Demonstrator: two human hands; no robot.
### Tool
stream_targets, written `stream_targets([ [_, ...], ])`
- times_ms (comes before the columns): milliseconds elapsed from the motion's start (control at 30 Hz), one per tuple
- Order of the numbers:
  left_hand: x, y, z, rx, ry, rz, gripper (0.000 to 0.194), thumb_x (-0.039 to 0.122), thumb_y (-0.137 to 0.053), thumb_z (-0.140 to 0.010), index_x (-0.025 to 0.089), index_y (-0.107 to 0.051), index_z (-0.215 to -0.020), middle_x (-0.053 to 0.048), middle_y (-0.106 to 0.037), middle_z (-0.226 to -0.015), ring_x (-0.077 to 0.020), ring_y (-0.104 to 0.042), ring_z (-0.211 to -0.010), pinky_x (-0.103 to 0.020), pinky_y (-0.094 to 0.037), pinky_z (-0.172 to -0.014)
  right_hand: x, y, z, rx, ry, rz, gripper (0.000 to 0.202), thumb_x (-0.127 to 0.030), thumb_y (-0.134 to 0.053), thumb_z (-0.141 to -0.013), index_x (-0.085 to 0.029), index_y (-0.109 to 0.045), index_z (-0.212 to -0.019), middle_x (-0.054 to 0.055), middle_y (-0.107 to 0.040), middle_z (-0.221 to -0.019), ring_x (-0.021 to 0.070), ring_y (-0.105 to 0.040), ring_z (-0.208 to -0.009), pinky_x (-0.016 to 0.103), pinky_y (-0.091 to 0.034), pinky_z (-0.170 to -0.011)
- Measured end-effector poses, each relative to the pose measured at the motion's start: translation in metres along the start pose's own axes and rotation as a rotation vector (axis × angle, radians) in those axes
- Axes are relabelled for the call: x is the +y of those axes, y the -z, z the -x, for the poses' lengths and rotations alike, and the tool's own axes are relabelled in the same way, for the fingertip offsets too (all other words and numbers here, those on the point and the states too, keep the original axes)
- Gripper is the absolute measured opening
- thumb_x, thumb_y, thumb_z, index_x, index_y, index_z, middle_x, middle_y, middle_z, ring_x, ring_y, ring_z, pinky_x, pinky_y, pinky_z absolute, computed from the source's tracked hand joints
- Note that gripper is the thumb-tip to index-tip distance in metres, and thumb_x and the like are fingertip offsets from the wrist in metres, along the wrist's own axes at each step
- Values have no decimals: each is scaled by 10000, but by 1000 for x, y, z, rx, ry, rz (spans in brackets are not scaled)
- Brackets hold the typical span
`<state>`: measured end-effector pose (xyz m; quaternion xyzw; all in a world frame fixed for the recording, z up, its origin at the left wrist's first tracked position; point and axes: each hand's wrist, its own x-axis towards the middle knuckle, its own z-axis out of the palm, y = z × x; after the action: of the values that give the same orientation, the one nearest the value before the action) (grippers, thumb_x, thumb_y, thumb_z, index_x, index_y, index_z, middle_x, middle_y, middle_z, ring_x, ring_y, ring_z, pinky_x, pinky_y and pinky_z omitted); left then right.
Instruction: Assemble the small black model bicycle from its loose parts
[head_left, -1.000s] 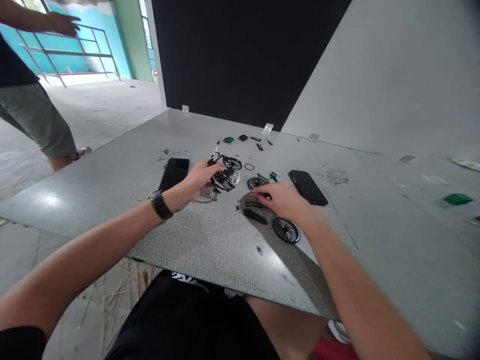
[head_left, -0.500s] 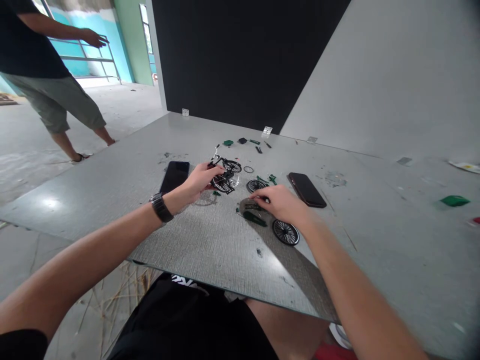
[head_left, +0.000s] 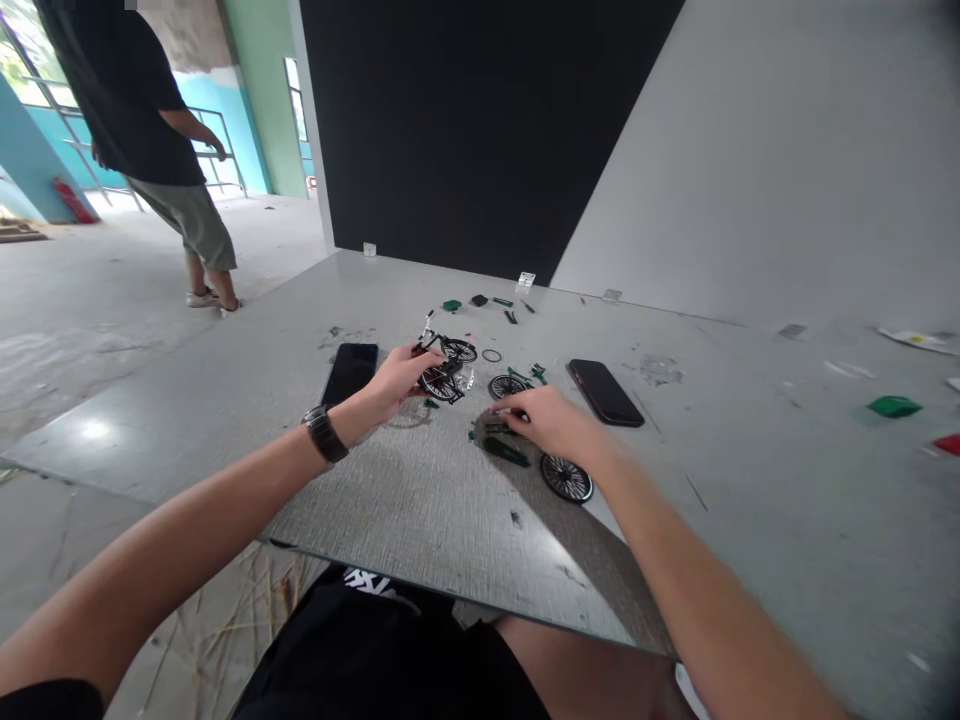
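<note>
My left hand grips a small black model bicycle by its frame, its two spoked wheels facing right. Low over the tabletop, my right hand has its thumb and fingers drawn together; whatever may be between them is too small to see. Just below those fingers lies a dark green elongated part. A loose spoked wheel rests near the right wrist. Beyond the right fingers sit another spoked wheel and a green frame piece. A thin ring lies between the bicycle and these pieces.
One phone lies left of my left hand, another phone right of my right. Small green and black parts are scattered at the back near a black-and-white panel. A person stands beyond the table at left.
My left hand still holds the bicycle. The right hand's fingers have shifted slightly over the small parts. The view has tilted up a little, and the person at left has turned and lowered an arm.
</note>
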<state>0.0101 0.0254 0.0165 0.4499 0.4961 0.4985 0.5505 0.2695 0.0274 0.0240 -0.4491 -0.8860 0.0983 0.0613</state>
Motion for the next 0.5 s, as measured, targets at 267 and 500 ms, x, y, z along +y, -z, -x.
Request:
stream_targets([
  [267,5,-3,5,2,2,7,113,226,-651,-886,165,-691,-973,-82,-695,-978,-136,-638,-779,-236,-500,-601,-6,3,1,2,-8,8,343,-218,-528,-941,-226,-776,-1177,106,-792,-1081,256,-744,-941,361,-554,-788],
  [500,6,-6,7,9,11,33,74,205,-650,-872,163,-688,-921,-55,-666,-856,-119,-603,-695,-228,-485,-574,0,-2,-1,7,8,-6,342,-213,-523,-939,-258,-779,-1160,87,-789,-1103,247,-742,-991,347,-545,-843],
])
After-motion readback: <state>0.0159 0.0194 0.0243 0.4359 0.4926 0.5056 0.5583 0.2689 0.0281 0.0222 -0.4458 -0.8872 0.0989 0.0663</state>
